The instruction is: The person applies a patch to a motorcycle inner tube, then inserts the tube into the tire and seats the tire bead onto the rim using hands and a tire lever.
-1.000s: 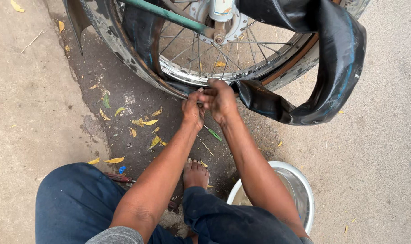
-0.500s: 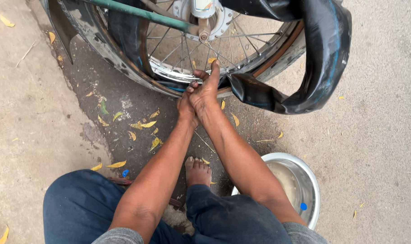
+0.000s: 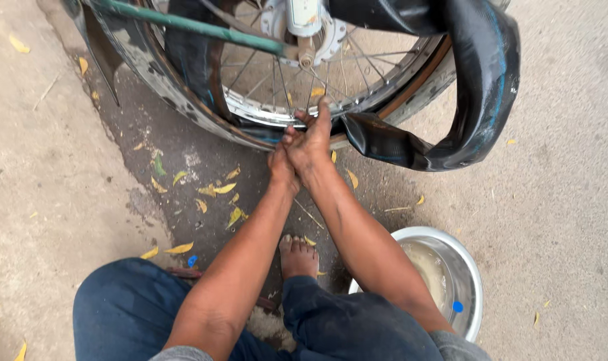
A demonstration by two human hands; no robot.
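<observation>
While the person squats low over the work, the left hand (image 3: 282,162) and right hand (image 3: 312,142) press together at the lowest part of the wheel rim (image 3: 264,120); the right lies flat with fingers extended upward against the rim, apparently gripping nothing, and the left is curled beneath it, its hold hidden. Good practice here, in my judgement, is steady pressure close to the rim edge, fingers kept clear of the spokes (image 3: 264,73) just above the hands. Just right of the hands, the black inner tube (image 3: 478,100) hangs out in a slack, glossy loop, creased where it meets the rim. Behind the right forearm stands a metal basin (image 3: 468,281) of cloudy water.
</observation>
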